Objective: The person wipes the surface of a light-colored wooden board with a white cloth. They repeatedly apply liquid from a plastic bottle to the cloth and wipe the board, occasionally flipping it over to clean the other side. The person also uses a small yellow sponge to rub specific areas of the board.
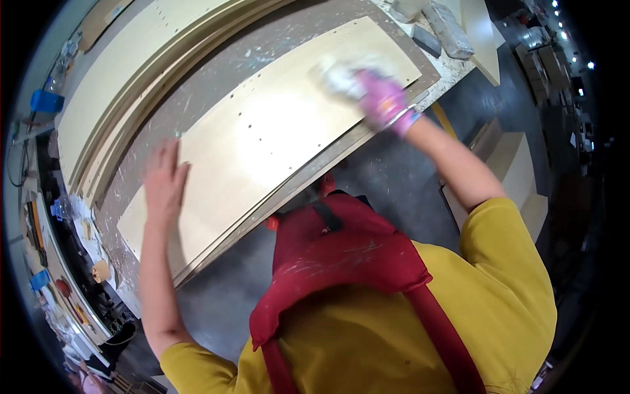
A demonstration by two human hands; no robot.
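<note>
Glare whitens the board [262, 144]; the white wad [340, 77] is blurred (the corners are black).

Looks like a woodworking workshop, judging by a drilled wooden panel [216, 177] between left fingers [169, 157] and right fingers [375, 98], curved boards [111, 98] stacked beyond the left ones, a paint-specked surface [172, 108] beneath, cut boards [518, 161] lower right of the right ones, and cardboard boxes [535, 71] farther that way.

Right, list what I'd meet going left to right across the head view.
Blue object, bare left hand, blurred white wad, gloved right hand, dark grey block, brown boxes.
</note>
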